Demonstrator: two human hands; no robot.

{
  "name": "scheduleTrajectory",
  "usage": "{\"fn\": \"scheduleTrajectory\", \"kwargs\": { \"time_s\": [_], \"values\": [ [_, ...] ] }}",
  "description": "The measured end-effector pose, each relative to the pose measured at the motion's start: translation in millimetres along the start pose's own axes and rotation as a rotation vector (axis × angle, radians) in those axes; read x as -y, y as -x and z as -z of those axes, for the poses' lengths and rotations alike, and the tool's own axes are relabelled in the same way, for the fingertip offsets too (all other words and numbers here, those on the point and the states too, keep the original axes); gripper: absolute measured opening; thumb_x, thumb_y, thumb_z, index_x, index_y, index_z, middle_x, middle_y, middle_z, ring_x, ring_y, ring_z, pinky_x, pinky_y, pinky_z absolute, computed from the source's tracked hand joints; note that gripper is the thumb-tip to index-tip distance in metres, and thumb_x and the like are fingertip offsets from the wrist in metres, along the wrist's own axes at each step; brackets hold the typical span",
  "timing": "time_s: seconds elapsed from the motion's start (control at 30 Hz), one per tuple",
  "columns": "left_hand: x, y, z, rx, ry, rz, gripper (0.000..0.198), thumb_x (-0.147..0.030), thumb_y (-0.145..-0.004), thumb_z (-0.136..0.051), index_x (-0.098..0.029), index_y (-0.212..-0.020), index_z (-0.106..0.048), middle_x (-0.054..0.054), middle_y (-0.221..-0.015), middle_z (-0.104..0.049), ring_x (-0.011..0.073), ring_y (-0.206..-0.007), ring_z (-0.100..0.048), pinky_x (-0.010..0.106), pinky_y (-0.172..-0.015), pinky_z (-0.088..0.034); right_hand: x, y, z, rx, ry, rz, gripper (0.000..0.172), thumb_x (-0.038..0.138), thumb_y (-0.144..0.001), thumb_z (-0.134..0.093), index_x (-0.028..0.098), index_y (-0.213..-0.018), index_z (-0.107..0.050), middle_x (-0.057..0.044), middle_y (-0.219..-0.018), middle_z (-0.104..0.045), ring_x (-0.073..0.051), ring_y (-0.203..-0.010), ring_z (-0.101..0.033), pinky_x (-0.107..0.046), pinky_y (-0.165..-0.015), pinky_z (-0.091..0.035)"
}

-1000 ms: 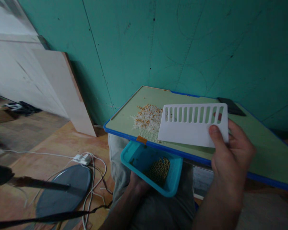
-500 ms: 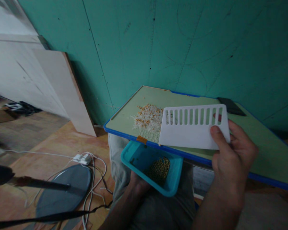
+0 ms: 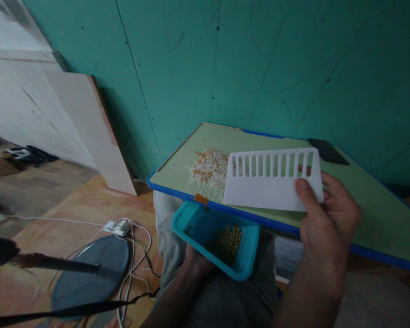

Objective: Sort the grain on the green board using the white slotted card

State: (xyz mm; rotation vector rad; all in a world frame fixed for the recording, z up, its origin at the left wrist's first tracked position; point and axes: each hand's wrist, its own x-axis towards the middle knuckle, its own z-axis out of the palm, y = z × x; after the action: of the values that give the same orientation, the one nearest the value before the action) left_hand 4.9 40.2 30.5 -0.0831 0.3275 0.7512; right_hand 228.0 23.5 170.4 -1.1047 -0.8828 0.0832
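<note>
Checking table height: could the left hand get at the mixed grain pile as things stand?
Probably not: the left hand is under the teal tub, and tub and blue table edge stand between it and the mixed grain pile.

Table and surroundings. Straight ahead of me, behind the far edge of the pale green table (image 3: 379, 218), rises a green wall (image 3: 177, 68) marked with dark dots and faint arcs. A dark flat slab (image 3: 329, 152) lies along that far edge; orange tape (image 3: 201, 199) wraps the blue near edge, towards the left corner. Beyond the left edge, a pale board (image 3: 82, 123) stands tilted on the floor. Nearer me on the floor: a white power strip (image 3: 116, 227) with a trailing cable (image 3: 54, 218), beside a round grey base (image 3: 89, 291) bearing a dark pole (image 3: 54, 263); a black strap (image 3: 89, 308) crosses in front. Far left: a cardboard box (image 3: 0, 166) and black articles (image 3: 37, 154), indistinct.
</note>
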Motion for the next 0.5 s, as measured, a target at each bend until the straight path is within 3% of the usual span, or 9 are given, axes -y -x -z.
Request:
{"fn": "scheduleTrajectory", "kwargs": {
  "time_s": [0.13, 0.27, 0.37, 0.5],
  "values": [
    [1, 2, 1.8, 0.025, -0.009, 0.02, 0.049, -0.05, -0.112, -0.063, -0.019, -0.131, -0.097, 0.016, -0.134, -0.097, 0.0396, -0.161, -0.075, 0.058, -0.145, -0.051, -2, 1, 1, -0.01, 0.042, 0.001, 0.041, 0.053, -0.091, -0.107, 0.027, -0.12, -0.093, -0.006, -0.118, -0.094, -0.028, -0.107, -0.088, -0.053, -0.112, -0.071],
    [1, 5, -2.1, -0.02, -0.034, 0.019, 0.039, -0.049, -0.108, -0.068, -0.027, -0.116, -0.099, 0.013, -0.124, -0.099, 0.0426, -0.157, -0.077, 0.056, -0.137, -0.06, -6, 1, 0, -0.094, 0.106, 0.019, 0.048, 0.058, -0.09, -0.105, 0.024, -0.121, -0.092, -0.008, -0.119, -0.093, -0.028, -0.105, -0.087, -0.053, -0.109, -0.072],
    [-1, 7, -6.4, -0.082, -0.057, -0.012, 0.036, -0.047, -0.107, -0.067, -0.03, -0.103, -0.098, 0.012, -0.113, -0.098, 0.0432, -0.152, -0.08, 0.056, -0.132, -0.064, -7, 2, -2, -0.15, 0.096, 0.023, 0.047, 0.054, -0.09, -0.105, 0.023, -0.123, -0.092, -0.01, -0.12, -0.092, -0.029, -0.103, -0.086, -0.051, -0.105, -0.071],
    [-2, 9, -9.5, -0.097, -0.059, -0.025, 0.037, -0.046, -0.106, -0.065, -0.028, -0.105, -0.097, 0.014, -0.119, -0.098, 0.0435, -0.156, -0.077, 0.057, -0.135, -0.061, -4, 3, -6, -0.217, 0.065, 0.024, 0.042, 0.047, -0.088, -0.106, 0.022, -0.119, -0.092, -0.01, -0.117, -0.092, -0.03, -0.103, -0.086, -0.049, -0.1, -0.07]
  ]
}}
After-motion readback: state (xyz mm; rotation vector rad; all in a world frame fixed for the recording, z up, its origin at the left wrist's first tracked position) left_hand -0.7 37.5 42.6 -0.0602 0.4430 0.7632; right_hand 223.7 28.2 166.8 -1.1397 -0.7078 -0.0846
